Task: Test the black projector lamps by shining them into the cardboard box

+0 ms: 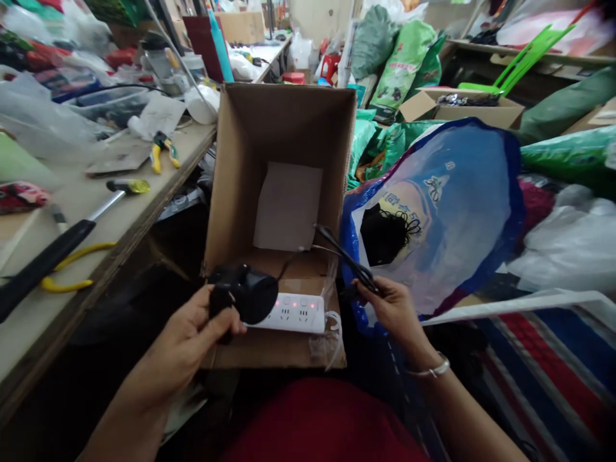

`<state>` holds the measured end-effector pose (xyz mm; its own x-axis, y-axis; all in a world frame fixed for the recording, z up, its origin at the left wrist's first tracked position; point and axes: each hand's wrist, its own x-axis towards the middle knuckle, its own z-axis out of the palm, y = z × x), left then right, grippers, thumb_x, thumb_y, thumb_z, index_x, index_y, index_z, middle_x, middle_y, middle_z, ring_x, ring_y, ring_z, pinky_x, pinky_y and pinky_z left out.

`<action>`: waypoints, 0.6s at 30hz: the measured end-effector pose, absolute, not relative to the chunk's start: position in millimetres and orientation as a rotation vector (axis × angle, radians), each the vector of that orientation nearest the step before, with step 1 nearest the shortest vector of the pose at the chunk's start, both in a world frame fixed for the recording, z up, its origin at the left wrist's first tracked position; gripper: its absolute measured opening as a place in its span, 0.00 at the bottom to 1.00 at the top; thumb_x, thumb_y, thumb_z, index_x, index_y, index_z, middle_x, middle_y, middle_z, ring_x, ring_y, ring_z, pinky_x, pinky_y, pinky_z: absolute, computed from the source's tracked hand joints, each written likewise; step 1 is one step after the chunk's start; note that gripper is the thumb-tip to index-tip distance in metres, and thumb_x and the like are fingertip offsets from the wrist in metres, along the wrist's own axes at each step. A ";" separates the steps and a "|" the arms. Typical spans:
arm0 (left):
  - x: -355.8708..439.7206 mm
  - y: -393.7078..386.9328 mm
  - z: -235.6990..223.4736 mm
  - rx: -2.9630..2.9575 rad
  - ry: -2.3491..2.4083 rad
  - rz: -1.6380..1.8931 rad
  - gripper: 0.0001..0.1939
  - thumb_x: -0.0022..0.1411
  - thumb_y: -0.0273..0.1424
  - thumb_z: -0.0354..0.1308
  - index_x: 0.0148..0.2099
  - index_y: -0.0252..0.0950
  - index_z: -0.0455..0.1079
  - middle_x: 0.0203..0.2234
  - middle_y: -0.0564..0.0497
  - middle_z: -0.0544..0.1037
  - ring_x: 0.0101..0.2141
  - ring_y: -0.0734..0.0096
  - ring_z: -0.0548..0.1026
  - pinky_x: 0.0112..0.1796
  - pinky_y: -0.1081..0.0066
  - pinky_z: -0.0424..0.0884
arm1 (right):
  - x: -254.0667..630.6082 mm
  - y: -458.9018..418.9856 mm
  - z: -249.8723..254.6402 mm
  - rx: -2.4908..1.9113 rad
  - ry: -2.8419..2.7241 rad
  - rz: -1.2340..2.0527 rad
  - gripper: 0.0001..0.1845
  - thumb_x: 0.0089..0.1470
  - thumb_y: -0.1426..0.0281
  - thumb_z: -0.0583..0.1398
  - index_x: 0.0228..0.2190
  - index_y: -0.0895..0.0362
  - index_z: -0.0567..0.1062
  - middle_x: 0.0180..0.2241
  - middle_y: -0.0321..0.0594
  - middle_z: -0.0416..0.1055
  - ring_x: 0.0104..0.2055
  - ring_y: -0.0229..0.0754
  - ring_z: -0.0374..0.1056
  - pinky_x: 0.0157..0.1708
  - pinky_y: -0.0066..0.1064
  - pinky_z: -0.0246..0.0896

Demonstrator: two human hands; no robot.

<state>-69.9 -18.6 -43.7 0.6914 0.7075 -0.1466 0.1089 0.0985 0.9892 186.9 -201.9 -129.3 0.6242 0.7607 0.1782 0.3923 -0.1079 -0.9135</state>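
My left hand (206, 337) is closed around a black device (248, 292) with a broad rounded end, held above the near flap of the box. Its kind is not clear. In my right hand (392, 308) is a bundle of black cable (349, 260), gripped between thumb and fingers. A thin dark cord runs from the device toward the bundle. Partly behind the device lies a white power strip (312, 313) with red lights lit, taped onto the cardboard. The open cardboard box (233, 160) stands in front of me, a pale sheet (287, 205) inside it.
To the right, a large blue-rimmed bag (471, 186) holds black corded items (382, 237). On the left workbench (128, 212) lie yellow-handled pliers (163, 154), a hammer (81, 234) and another yellow-handled tool (72, 285). Green sacks (402, 70) and an open carton (474, 115) stand farther back.
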 end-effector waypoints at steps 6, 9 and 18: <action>-67.5 -12.5 -52.6 0.976 0.837 0.724 0.14 0.55 0.42 0.62 0.31 0.37 0.67 0.15 0.57 0.70 0.19 0.76 0.68 0.26 0.79 0.71 | 151.0 -157.3 -151.2 -1.646 -1.151 0.625 0.13 0.56 0.65 0.55 0.29 0.58 0.77 0.26 0.39 0.74 0.28 0.42 0.68 0.27 0.30 0.62; -66.1 -13.6 -53.5 0.901 0.850 0.757 0.13 0.58 0.39 0.59 0.29 0.36 0.66 0.13 0.57 0.69 0.17 0.76 0.68 0.24 0.79 0.70 | 149.4 -149.9 -160.2 -1.672 -1.253 0.646 0.10 0.55 0.68 0.57 0.27 0.58 0.76 0.23 0.39 0.72 0.26 0.41 0.66 0.26 0.29 0.58; -55.7 -2.2 -66.0 0.570 0.848 0.776 0.23 0.66 0.42 0.44 0.23 0.35 0.63 0.08 0.55 0.66 0.12 0.74 0.67 0.17 0.78 0.67 | 129.0 -154.5 -160.9 -1.656 -1.462 0.620 0.09 0.58 0.72 0.54 0.32 0.57 0.74 0.29 0.42 0.72 0.33 0.43 0.65 0.36 0.34 0.59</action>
